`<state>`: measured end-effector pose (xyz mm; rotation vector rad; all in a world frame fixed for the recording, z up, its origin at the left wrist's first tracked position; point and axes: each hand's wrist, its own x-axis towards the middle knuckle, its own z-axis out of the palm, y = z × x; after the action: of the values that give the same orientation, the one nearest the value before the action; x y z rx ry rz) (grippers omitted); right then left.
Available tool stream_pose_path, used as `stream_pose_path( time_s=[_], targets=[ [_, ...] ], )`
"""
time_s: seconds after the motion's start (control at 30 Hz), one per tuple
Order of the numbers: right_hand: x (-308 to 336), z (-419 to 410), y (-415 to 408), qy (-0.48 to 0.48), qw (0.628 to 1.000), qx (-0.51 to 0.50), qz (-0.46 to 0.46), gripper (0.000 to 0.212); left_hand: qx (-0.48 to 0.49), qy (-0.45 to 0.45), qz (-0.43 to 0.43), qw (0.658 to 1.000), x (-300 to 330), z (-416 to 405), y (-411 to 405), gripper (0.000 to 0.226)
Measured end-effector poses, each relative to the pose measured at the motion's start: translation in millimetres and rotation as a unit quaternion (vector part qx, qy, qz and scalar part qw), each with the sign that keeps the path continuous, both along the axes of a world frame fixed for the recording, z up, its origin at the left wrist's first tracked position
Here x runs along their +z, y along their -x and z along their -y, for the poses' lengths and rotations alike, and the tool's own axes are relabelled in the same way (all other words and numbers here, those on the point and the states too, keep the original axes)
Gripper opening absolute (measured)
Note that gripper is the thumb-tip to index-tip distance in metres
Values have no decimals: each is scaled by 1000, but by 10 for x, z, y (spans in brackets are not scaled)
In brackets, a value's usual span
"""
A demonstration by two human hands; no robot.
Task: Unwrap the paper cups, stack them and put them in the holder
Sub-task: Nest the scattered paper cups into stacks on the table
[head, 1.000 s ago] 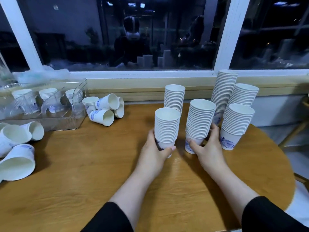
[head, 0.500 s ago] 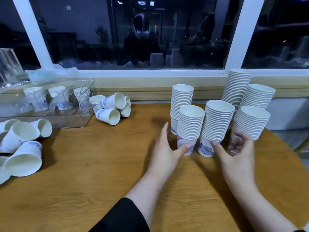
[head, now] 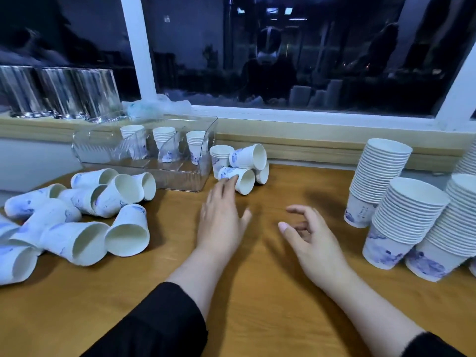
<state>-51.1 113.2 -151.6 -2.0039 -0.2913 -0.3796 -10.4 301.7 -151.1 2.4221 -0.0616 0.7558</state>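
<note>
White paper cups lie on a wooden table (head: 247, 292). Left hand (head: 221, 222) reaches forward, fingers straight, its tips touching a tipped cup (head: 238, 177) in a small cluster just right of the clear holder (head: 180, 179). Right hand (head: 311, 238) hovers beside it, fingers loosely curled, holding nothing. Short stacks (head: 164, 143) stand inside the holder's compartments. Loose cups (head: 85, 212) lie scattered at left; tall stacks (head: 401, 217) stand at right, well apart from both hands
</note>
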Motion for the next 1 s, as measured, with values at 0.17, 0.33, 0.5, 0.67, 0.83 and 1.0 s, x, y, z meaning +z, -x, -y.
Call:
stream_pose_path(
  time_s=[0.17, 0.33, 0.5, 0.67, 0.83, 1.0],
  targets=[
    [-21, -403, -693, 20, 999, -13, 39, 39, -5, -61, 1, 998, -28, -214, -424, 91],
    [-29, -647, -1233, 13, 996, 27, 88, 37, -41, -53, -2, 998, -54, -299, -772, 90],
    [-58, -785, -1578, 38, 996, 31, 75, 33, -88, -55, -37, 994, -116, -380, -977, 84],
    [-67, -826, -1715, 13, 996, 22, 84, 32, -100, -108, -63, 987, -76, -405, -1075, 86],
    [127, -734, -1555, -110, 979, -48, 164, 28, -92, -132, -71, 984, -34, -417, -1136, 85],
    [157, -580, -1431, -180, 963, -111, 169, 20, -100, -151, -52, 982, -8, -430, -1181, 79]
  ],
)
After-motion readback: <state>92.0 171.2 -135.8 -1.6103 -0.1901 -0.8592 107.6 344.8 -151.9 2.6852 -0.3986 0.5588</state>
